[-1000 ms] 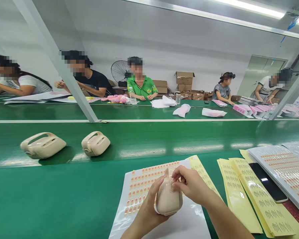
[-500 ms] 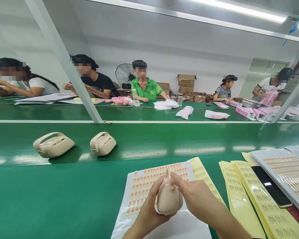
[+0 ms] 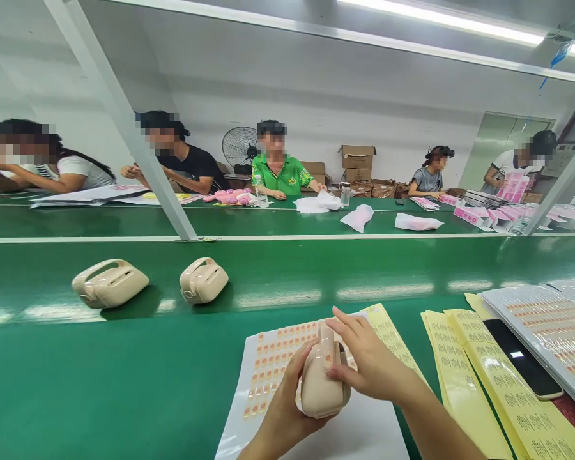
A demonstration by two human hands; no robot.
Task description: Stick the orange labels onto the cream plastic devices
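Note:
A beige handled device (image 3: 320, 390) is held upright over a white sheet (image 3: 263, 364) with rows of small orange stickers. My left hand (image 3: 287, 402) wraps round its left side and base. My right hand (image 3: 371, 358) touches its right side, the thumb on the front near a small orange sticker and the other fingers spread near the handle. Two similar beige devices, one (image 3: 111, 284) at the far left and one (image 3: 204, 281) nearer the middle, rest on the green surface beyond.
Yellow label sheets (image 3: 501, 377), a black phone (image 3: 522, 358) and a stack of sticker sheets (image 3: 549, 326) lie at the right. A metal post (image 3: 138, 140) rises at the left. Several people sit or stand across the green table (image 3: 278, 223).
My right hand has lifted its index finger off the sticker area and spread its fingers, with the thumb now on the device's front. The view has shifted slightly.

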